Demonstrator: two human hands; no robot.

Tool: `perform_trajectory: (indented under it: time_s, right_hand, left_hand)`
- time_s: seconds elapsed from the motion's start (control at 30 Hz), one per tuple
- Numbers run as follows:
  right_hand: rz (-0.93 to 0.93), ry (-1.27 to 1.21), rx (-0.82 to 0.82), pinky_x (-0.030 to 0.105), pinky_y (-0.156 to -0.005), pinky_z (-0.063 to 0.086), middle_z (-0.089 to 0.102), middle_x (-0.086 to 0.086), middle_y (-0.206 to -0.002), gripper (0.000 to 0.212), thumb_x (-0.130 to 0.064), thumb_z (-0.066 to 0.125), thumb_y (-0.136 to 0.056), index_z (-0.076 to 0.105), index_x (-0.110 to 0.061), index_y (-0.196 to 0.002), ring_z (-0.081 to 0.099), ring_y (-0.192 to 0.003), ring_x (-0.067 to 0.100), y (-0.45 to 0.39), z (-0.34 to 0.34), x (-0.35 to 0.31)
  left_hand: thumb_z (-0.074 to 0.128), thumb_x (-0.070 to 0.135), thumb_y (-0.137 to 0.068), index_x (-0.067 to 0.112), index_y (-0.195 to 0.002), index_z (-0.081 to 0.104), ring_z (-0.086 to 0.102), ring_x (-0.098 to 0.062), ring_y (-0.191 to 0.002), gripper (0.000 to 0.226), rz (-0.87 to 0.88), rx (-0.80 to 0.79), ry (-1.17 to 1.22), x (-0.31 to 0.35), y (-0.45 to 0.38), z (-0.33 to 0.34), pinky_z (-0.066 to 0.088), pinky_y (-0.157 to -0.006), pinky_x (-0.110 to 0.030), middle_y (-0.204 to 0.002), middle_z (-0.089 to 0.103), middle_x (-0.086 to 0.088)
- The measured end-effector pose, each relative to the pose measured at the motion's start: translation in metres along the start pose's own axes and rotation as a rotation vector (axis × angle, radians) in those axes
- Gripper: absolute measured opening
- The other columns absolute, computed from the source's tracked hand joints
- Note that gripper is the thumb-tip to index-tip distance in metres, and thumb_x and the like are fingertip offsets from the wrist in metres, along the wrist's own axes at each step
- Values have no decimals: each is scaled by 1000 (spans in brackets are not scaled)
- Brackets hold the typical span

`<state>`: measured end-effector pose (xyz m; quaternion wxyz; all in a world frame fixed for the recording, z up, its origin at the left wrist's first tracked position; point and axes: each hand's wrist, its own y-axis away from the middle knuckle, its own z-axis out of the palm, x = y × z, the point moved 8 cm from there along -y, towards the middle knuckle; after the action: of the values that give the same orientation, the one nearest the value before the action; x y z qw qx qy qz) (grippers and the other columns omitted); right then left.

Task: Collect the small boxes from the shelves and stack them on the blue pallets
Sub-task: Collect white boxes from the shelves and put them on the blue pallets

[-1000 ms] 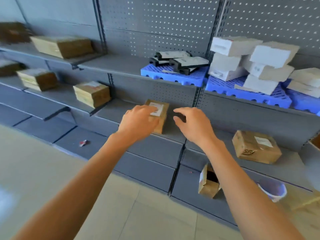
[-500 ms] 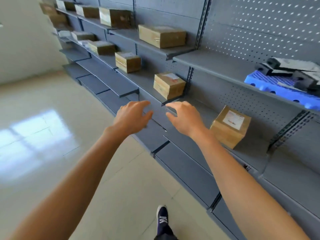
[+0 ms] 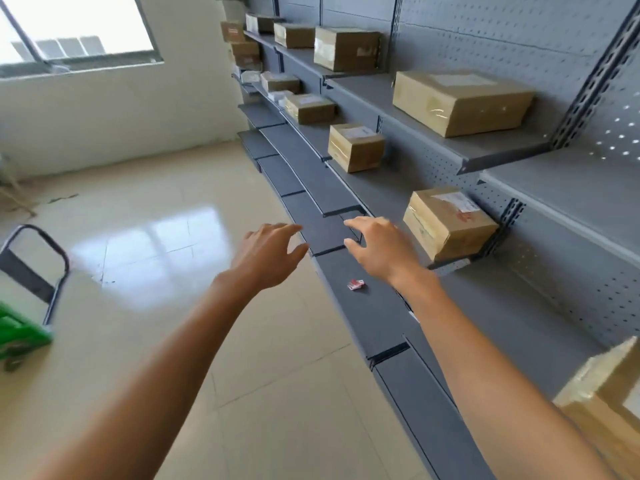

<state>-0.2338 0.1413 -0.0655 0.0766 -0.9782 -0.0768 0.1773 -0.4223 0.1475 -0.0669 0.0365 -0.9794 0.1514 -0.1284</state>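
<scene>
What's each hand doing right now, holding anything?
Left hand: open, fingers spread, holding nothing.
Right hand: open, fingers loosely extended, holding nothing, just short of the brown cardboard box with a white label.

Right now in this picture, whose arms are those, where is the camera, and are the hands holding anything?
Those arms belong to a person, not a machine. The camera sits on the person's head and looks forward and down, so you see what they see: both arms stretched out in front. The left hand and the right hand are both open, with relaxed fingers, and they hold nothing. They hover near the front of the grey metal shelves that run along the wall. On the shelves sit brown cardboard boxes. The nearest to the right hand is a taped box with a label; another small box stands farther along, and a bigger flat one lies one shelf up. A tiny red and white scrap lies on the low shelf. On the floor at the left stands a green cart.
</scene>
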Motion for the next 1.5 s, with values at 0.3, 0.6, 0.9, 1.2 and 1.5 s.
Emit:
perform_trajectory:
  time_s: [0.3,0.6,0.9,1.2,1.5]
  right_hand:
    - [-176,-22,-105,42,-110,40,53,0,-147,48,-37,54,-99,52,-21,-144,47,-134,23,-140,37,-47]
    - [-226,-29,-146,41,-109,38,55,0,-145,46,-35,55,-99,52,-21,-143,47,-135,22,-296,103,-103]
    - [-189,-14,-174,41,-111,35,53,-1,-146,45,-36,52,-100,51,-22,-143,45,-136,21,-444,146,-144]
    - [-151,-52,-156,42,-111,36,54,-2,-146,45,-36,54,-99,53,-22,-142,45,-136,22,-586,172,-126]
    - [-175,-28,-147,46,-109,33,54,-1,-146,45,-38,51,-100,53,-23,-142,47,-135,22,-751,204,-89]
  left_hand:
    - [47,50,-99,26,-143,51,52,-23,-129,50,-147,57,-7,-92,-87,-17,40,-106,-45,-143,58,2]
    - [49,47,-100,25,-144,50,49,-24,-131,49,-227,92,55,-224,-192,-27,44,-100,-41,-144,56,2]
    - [49,48,-100,27,-144,51,53,-25,-128,48,-229,89,57,-341,-310,-53,47,-98,-41,-145,55,5]
    - [49,48,-100,27,-143,51,54,-23,-128,48,-194,75,29,-396,-442,-46,47,-95,-39,-145,55,6]
    - [50,47,-100,27,-143,52,51,-23,-130,47,-204,52,10,-436,-608,-30,46,-96,-39,-144,56,5]
